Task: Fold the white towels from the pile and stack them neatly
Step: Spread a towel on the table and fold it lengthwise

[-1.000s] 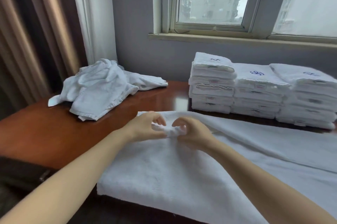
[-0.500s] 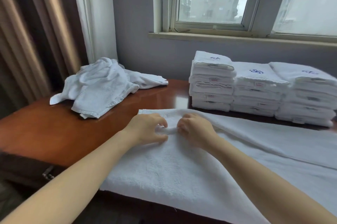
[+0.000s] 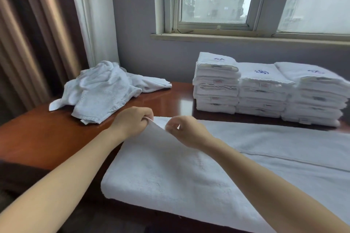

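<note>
A large white towel (image 3: 189, 172) lies spread over the near part of the brown wooden table (image 3: 37, 138), its long edge folded over on the right. My left hand (image 3: 132, 121) pinches the towel's far left edge, lifting it slightly. My right hand (image 3: 185, 130) pinches the same edge just to the right, a short stretch of cloth taut between them. A crumpled pile of white towels (image 3: 102, 90) sits at the far left. Three stacks of folded white towels (image 3: 265, 92) with blue emblems stand at the far right.
A grey wall and a window sill (image 3: 246, 38) run behind the table. Brown and white curtains (image 3: 56, 33) hang at the left. The towel drapes over the table's front edge.
Both hands have drawn slightly apart and lifted the pinched towel edge off the table. The bunched cloth between them is now pulled taut.
</note>
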The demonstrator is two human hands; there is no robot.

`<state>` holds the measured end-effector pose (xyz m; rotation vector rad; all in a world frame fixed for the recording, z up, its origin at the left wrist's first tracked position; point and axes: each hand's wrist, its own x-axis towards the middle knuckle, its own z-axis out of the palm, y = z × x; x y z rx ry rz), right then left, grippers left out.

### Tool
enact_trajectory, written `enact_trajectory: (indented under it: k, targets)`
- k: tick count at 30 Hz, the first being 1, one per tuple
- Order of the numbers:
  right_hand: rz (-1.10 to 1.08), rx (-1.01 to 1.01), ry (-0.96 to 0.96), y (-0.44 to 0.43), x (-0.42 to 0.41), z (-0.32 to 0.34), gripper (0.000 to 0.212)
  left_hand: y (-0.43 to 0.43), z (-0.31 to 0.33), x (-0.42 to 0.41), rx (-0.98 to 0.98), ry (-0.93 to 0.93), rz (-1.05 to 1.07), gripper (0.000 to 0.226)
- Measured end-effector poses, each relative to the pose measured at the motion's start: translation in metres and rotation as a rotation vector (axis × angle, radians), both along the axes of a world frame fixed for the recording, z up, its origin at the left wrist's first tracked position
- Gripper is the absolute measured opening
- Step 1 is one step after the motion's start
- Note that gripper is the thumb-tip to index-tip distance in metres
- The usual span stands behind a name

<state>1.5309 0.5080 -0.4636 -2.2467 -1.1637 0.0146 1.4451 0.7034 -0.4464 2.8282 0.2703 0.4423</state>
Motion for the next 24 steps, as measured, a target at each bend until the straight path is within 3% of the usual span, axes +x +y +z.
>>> enact_trajectory:
  k: [3, 8, 12, 17, 20, 24]
  targets:
    - [-0.025, 0.045, 0.059, -0.004, -0.001, -0.005, 0.020, 0.005, 0.000, -0.007, 0.053, 0.172, 0.065, 0.029]
    - [-0.156, 0.077, 0.003, -0.025, 0.013, -0.006, 0.028, -0.015, -0.006, -0.005, 0.041, -0.002, 0.120, 0.055]
    - [-0.209, 0.012, -0.058, -0.048, 0.027, -0.013, 0.039, -0.053, -0.026, 0.018, -0.057, 0.014, 0.072, 0.036]
    - [-0.269, -0.229, -0.205, -0.079, 0.033, -0.033, 0.046, -0.094, -0.061, 0.043, 0.008, 0.204, 0.037, 0.055]
    - [-0.298, -0.395, -0.118, -0.087, 0.034, -0.048, 0.051, -0.090, -0.072, 0.049, 0.062, 0.286, 0.073, 0.064]
    - [-0.273, -0.451, -0.104, -0.076, 0.043, -0.054, 0.062, -0.073, -0.073, 0.055, 0.083, 0.301, 0.067, 0.069]
